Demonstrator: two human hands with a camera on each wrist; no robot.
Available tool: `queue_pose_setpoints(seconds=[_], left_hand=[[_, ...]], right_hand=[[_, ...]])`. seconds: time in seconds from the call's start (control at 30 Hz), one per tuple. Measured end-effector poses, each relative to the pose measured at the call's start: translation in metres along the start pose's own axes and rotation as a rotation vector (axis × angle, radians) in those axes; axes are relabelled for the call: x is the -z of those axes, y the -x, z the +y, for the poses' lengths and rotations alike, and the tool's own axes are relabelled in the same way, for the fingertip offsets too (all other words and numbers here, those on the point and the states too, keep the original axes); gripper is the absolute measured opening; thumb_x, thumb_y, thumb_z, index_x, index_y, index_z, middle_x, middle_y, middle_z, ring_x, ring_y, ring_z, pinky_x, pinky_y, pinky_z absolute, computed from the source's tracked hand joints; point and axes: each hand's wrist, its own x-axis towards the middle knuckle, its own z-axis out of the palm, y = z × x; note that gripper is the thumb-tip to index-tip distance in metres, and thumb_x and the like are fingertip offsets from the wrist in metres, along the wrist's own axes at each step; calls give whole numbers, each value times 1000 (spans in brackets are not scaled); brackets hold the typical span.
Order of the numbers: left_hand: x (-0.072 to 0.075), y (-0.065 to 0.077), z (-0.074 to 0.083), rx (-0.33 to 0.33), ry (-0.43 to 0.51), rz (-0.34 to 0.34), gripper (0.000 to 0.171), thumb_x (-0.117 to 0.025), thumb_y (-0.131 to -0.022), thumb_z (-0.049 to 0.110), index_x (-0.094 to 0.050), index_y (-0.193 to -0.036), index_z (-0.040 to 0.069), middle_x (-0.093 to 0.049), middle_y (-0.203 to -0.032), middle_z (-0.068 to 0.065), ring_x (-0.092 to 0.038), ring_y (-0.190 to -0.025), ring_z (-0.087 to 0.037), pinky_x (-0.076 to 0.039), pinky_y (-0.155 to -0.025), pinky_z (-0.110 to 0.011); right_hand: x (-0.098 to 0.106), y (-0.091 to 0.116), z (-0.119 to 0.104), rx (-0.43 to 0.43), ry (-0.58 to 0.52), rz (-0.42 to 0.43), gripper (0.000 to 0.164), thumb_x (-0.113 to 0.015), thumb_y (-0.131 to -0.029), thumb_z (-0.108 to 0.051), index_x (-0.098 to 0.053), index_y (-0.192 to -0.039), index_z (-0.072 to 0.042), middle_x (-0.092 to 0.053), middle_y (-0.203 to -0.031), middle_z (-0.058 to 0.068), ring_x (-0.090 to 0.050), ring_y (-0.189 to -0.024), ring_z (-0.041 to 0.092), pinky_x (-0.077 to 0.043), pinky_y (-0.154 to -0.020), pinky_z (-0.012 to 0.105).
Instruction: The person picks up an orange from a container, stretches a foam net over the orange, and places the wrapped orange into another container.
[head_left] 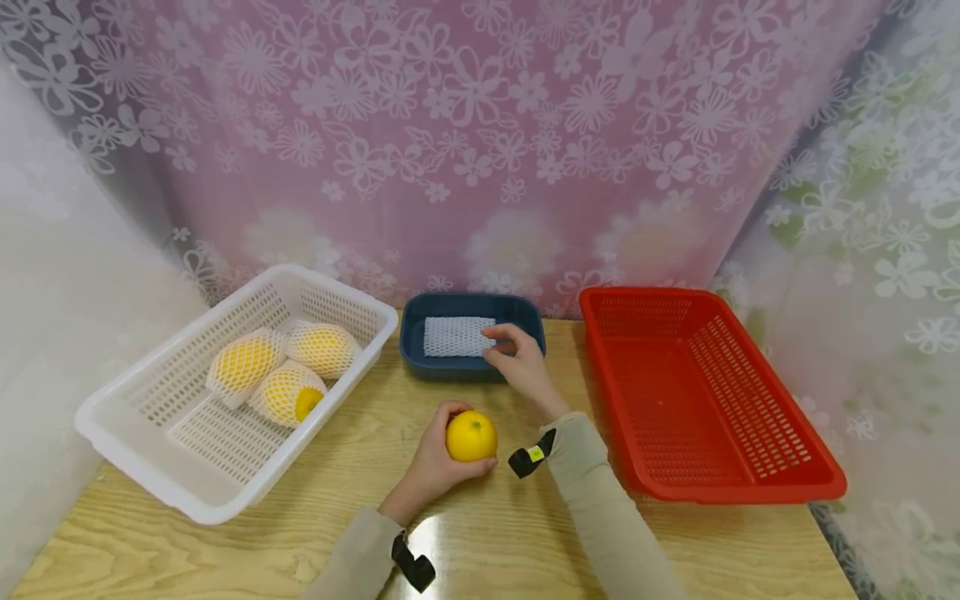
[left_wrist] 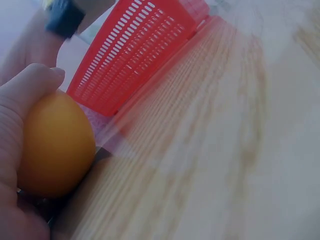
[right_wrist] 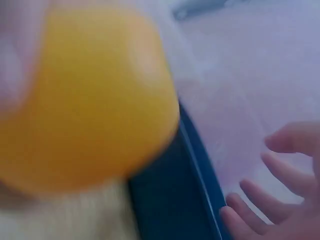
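My left hand (head_left: pixel 433 461) grips a round yellow orange (head_left: pixel 472 436) over the front middle of the table, fingers behind it and thumb along its near side. In the left wrist view the orange (left_wrist: pixel 57 145) appears close beside the thumb. My right hand (head_left: pixel 527 369) is over the right side of a dark blue tub (head_left: pixel 450 372), its fingers loosely bent and spread. A flattened white foam net sleeve (head_left: pixel 456 336) lies in that tub, just left of the right fingertips. In the right wrist view nothing shows between the fingers of the right hand (right_wrist: pixel 282 187).
A white plastic basket (head_left: pixel 150 497) on the left contains three yellow fruits (head_left: pixel 243 364) in foam nets, one partly uncovered. On the right stands a red plastic basket (head_left: pixel 738 490). A flowered pink curtain (head_left: pixel 450 167) hangs behind the wooden table (head_left: pixel 360 467).
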Motion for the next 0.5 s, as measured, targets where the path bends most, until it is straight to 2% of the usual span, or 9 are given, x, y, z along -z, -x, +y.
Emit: queue_pose_setpoints(seconds=[0.13, 0.23, 0.37, 0.5], left_hand=[[1, 0, 0, 8, -11, -9, 77, -92, -67, 25, -45, -129, 18, -55, -122, 2, -57, -104, -19, -50, -88, -38], [1, -1, 1, 2, -4, -11, 77, -91, -68, 24, -46, -129, 16, -56, -122, 1, -57, -104, -19, -50, -88, -39], [1, -1, 2, 1, 3, -17, 76, -91, -68, 24, -46, -129, 16, -56, -122, 1, -57, -104, -19, -50, -88, -39], [1, -1, 1, 31, -4, -24, 76, -92, -67, 24, -46, -128, 19, -56, -121, 4, -58, -103, -17, -50, -88, -38]], right_hand=[[2, -23, 6, -32, 243, -143, 37, -65, -94, -10, -60, -130, -4, -57, -133, 15, -54, -118, 34, -50, -94, 47], [1, -38, 13, -44, 383, -249, 40, -64, -95, -11, -58, -134, -5, -54, -139, 13, -50, -124, 35, -46, -99, 48], [-2, -53, 21, -68, 451, -350, 48, -66, -94, -12, -54, -140, -8, -48, -146, 13, -47, -129, 35, -43, -103, 50], [-4, -63, 28, -110, 458, -392, 54, -70, -90, -8, -54, -141, -10, -48, -147, 13, -48, -128, 33, -44, -102, 48]])
